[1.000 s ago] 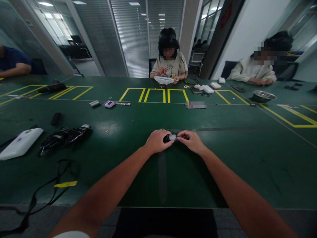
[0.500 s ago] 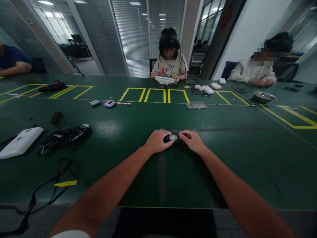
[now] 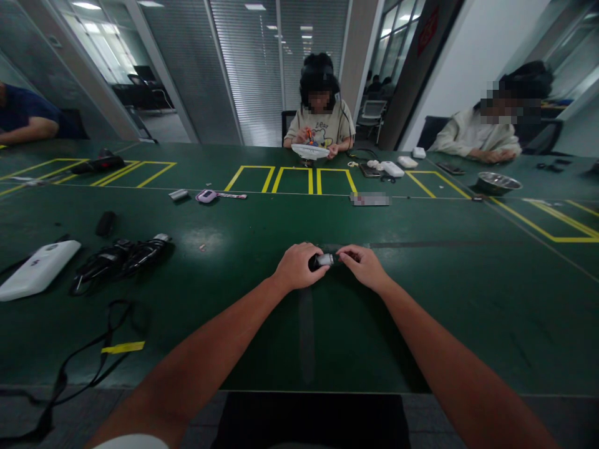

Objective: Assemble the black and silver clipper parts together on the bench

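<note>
At the near left, a black strap (image 3: 47,421) with a yellow tag (image 3: 123,347) is running out of view. Farther in, at centre, my left hand (image 3: 299,267) is gripping a small black-and-silver object (image 3: 324,259), my fingers hiding its left end. My right hand (image 3: 362,265) is keeping its fingertips close together just beside the object's right end; I cannot tell whether they're pinching anything. To the left, a white case (image 3: 44,267) is bearing a dark mark too small to read. At the far side, a person (image 3: 345,117) is wearing a shirt (image 3: 322,136) reading "Bear".
</note>
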`<state>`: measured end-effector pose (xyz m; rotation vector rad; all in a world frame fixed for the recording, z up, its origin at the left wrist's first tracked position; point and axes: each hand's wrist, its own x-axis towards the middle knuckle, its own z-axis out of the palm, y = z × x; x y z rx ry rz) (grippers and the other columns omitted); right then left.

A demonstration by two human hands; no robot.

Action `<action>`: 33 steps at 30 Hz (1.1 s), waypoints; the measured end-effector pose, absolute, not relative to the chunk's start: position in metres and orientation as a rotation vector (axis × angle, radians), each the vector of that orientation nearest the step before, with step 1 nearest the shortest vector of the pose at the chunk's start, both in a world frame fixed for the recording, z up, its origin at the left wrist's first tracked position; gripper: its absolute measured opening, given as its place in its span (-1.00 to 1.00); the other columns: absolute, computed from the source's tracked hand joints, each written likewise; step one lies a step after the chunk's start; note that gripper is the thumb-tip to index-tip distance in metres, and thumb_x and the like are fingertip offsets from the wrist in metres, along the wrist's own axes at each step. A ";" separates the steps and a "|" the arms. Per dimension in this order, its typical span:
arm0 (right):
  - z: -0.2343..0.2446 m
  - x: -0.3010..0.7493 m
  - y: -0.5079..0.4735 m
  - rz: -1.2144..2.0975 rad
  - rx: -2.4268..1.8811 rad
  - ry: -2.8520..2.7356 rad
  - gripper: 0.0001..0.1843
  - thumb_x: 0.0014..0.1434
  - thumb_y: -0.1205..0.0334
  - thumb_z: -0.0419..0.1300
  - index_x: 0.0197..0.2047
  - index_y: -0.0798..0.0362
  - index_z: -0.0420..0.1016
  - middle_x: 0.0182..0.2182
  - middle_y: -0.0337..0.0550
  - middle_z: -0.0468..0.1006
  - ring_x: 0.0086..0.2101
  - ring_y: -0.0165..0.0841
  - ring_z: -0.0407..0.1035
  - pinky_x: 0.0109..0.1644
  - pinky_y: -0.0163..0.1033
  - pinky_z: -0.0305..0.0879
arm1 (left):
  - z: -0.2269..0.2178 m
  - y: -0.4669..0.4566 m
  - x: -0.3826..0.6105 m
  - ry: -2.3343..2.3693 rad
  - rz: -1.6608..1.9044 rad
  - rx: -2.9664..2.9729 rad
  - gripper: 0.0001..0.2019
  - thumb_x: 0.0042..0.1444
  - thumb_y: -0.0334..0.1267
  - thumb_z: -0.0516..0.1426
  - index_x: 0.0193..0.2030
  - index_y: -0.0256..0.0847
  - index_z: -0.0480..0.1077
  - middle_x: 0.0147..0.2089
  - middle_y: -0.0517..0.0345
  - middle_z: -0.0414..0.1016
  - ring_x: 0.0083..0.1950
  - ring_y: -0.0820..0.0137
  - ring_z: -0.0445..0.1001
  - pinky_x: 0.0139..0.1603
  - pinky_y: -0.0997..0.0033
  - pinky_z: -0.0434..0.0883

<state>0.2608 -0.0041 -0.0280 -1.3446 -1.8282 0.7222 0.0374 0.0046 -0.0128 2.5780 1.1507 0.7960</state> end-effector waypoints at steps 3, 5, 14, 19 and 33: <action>-0.028 0.261 -0.004 0.712 -1.351 -1.827 -0.75 0.18 0.12 0.12 -0.22 0.07 0.56 -0.39 -0.16 0.57 -0.41 -0.37 0.39 -0.31 -0.26 0.29 | -0.012 0.004 0.037 1.126 0.777 2.596 -0.72 0.10 -0.07 0.17 -0.14 -0.19 0.43 -0.18 0.05 0.49 -0.15 0.24 0.44 -0.09 0.19 0.36; -0.027 0.261 -0.004 0.708 -1.349 -1.823 -0.75 0.18 0.13 0.13 -0.22 0.07 0.56 -0.39 -0.16 0.57 -0.42 -0.38 0.39 -0.31 -0.26 0.28 | -0.012 0.004 0.037 1.098 0.751 2.616 -0.72 0.11 -0.07 0.17 -0.12 -0.19 0.42 -0.15 0.05 0.50 -0.12 0.23 0.44 -0.06 0.18 0.36; -0.027 0.261 -0.004 0.688 -1.350 -1.841 -0.76 0.17 0.15 0.13 -0.23 0.07 0.57 -0.40 -0.18 0.57 -0.45 -0.40 0.36 -0.35 -0.29 0.25 | -0.013 0.003 0.039 1.015 0.706 2.676 -0.64 0.21 -0.23 0.08 0.15 -0.18 0.32 0.10 0.00 0.44 0.10 0.21 0.38 0.15 0.11 0.30; -0.025 0.260 -0.005 0.681 -1.346 -1.849 -0.77 0.17 0.16 0.13 -0.23 0.07 0.57 -0.41 -0.18 0.57 -0.45 -0.40 0.37 -0.32 -0.28 0.27 | -0.006 -0.002 0.042 1.005 0.548 2.768 -0.63 0.23 -0.27 0.04 0.18 -0.13 0.31 0.04 0.00 0.40 0.03 0.21 0.36 0.09 0.11 0.31; -0.020 0.259 -0.008 0.706 -1.340 -1.836 -0.77 0.16 0.15 0.14 -0.23 0.07 0.56 -0.41 -0.17 0.58 -0.45 -0.40 0.38 -0.32 -0.27 0.29 | -0.002 -0.007 0.047 1.154 0.420 2.824 -0.72 0.23 -0.18 0.05 0.05 -0.15 0.34 -0.03 -0.04 0.35 0.00 0.16 0.35 0.01 0.10 0.33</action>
